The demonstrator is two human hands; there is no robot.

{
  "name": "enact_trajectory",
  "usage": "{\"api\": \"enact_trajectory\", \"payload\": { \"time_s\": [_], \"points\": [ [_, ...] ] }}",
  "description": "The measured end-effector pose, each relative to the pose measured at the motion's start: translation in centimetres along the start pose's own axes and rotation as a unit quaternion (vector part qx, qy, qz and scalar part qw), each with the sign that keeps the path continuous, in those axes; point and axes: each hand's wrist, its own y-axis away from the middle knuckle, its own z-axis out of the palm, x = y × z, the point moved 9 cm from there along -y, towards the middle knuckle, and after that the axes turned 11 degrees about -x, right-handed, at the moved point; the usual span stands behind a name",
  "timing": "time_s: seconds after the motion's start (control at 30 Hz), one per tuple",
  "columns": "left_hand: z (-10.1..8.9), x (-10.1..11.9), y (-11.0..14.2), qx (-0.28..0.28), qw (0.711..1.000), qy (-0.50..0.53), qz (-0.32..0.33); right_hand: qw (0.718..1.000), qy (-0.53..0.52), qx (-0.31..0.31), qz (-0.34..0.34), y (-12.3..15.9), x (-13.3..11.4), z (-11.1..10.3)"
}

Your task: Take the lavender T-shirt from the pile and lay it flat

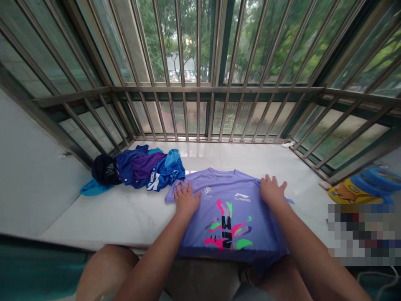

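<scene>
A purple T-shirt point(230, 221) lies spread out, front up, on the white sill, its collar toward the window. Pink, green and black print covers its middle, and its lower end hangs over the sill's near edge. My left hand point(187, 196) rests flat near the sleeve on the left, fingers apart. Over the shoulder on the other side lies my right hand point(273, 189), its fingers spread and touching the cloth. That hand partly covers the right sleeve.
A heap of blue, purple and black clothes point(140, 167) sits left of the T-shirt. Metal bars point(208, 90) enclose the white sill point(119, 215) before the window. At the right stands a yellow and blue container point(360, 186); a blurred-out patch hides things below it.
</scene>
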Motion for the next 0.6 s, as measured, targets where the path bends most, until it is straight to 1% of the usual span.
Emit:
{"api": "enact_trajectory", "payload": {
  "time_s": [0.07, 0.1, 0.2, 0.23, 0.27, 0.3, 0.37, 0.47, 0.53, 0.6],
  "points": [
    [0.2, 1.5, 0.7, 0.008, 1.000, 0.004, 0.030, 1.000, 0.001, 0.021, 0.006, 1.6, -2.6, 0.1],
    [0.0, 2.3, 0.8, 0.016, 0.998, 0.005, 0.054, 1.000, -0.001, 0.021, 0.004, 2.6, -4.1, 0.7],
    [-1.2, 4.3, 0.2, 0.042, 0.989, 0.001, 0.141, 0.999, -0.014, -0.051, 0.001, 5.4, -8.0, 4.2],
    [-1.8, 4.4, -0.5, 0.050, 0.986, -0.002, 0.160, 0.997, -0.019, -0.073, -0.001, 6.1, -8.8, 5.2],
    [-2.6, 4.0, -1.5, 0.057, 0.984, -0.006, 0.169, 0.996, -0.024, -0.088, -0.001, 6.7, -9.4, 6.1],
    [-3.3, 3.2, -2.8, 0.058, 0.984, -0.010, 0.168, 0.995, -0.029, -0.096, 0.000, 7.0, -9.6, 6.6],
    [-4.8, 0.4, -5.9, 0.049, 0.988, -0.016, 0.147, 0.995, -0.036, -0.098, 0.001, 7.3, -9.5, 6.9],
    [-6.8, -5.5, -9.9, 0.028, 0.995, -0.018, 0.097, 0.995, -0.035, -0.097, 0.007, 7.1, -9.2, 6.7],
    [-8.1, -9.3, -11.5, 0.032, 0.997, -0.017, 0.075, 0.995, -0.033, -0.099, 0.006, 6.9, -9.2, 6.6],
    [-9.1, -12.7, -12.2, 0.033, 0.998, -0.015, 0.054, 0.994, -0.033, -0.102, 0.007, 6.9, -9.2, 6.6]
  ]
}}
